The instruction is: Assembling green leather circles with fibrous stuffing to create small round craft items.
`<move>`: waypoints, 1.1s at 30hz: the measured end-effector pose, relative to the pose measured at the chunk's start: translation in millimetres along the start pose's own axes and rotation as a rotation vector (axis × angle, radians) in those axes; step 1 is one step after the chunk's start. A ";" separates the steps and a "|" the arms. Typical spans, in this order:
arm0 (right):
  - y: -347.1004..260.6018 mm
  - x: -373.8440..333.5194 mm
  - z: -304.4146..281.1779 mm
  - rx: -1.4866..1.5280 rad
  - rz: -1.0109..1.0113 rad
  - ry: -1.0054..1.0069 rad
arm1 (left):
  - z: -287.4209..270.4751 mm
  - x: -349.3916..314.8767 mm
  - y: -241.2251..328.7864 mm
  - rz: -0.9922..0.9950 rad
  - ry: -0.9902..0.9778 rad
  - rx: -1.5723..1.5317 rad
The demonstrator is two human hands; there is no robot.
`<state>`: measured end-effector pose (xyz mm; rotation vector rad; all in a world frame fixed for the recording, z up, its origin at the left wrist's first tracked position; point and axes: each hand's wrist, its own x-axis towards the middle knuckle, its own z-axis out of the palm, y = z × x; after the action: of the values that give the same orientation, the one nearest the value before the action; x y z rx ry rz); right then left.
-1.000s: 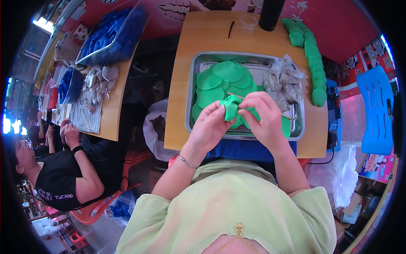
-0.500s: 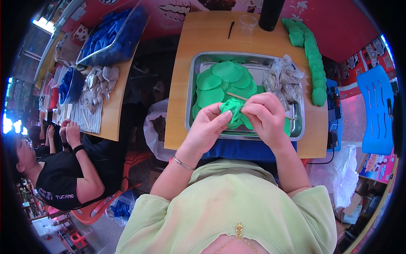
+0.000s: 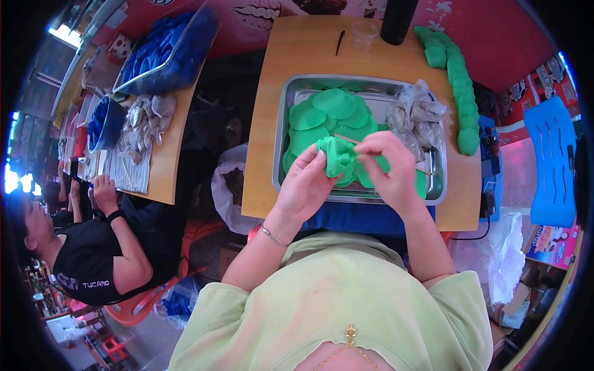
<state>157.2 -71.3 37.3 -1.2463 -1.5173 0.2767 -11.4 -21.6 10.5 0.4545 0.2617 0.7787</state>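
My left hand (image 3: pixel 307 185) now cups the gathered green dough piece (image 3: pixel 337 157); my right hand (image 3: pixel 387 164) has shifted to pinching its pleats shut.

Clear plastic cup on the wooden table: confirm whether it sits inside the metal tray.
No, the clear plastic cup stands on bare wood beyond the metal tray.

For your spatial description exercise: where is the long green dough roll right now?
In the head view, the long green dough roll lies on the wooden table, along its right edge, just right of the metal tray and near the black cylinder.
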 end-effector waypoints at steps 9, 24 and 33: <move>-6.7 -4.8 1.2 0.593 0.693 -0.348 | 4.9 -2.1 0.7 0.247 -0.010 0.532; -14.2 -7.1 14.2 0.708 0.626 -0.034 | 10.1 0.9 2.7 0.563 0.202 1.319; -13.6 -3.9 -1.2 0.479 0.443 -0.103 | 3.4 -5.7 3.5 0.396 0.097 0.965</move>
<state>150.2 -80.7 45.3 -1.1718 -1.1468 0.9493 -16.2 -24.6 15.6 1.4102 0.6548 1.0357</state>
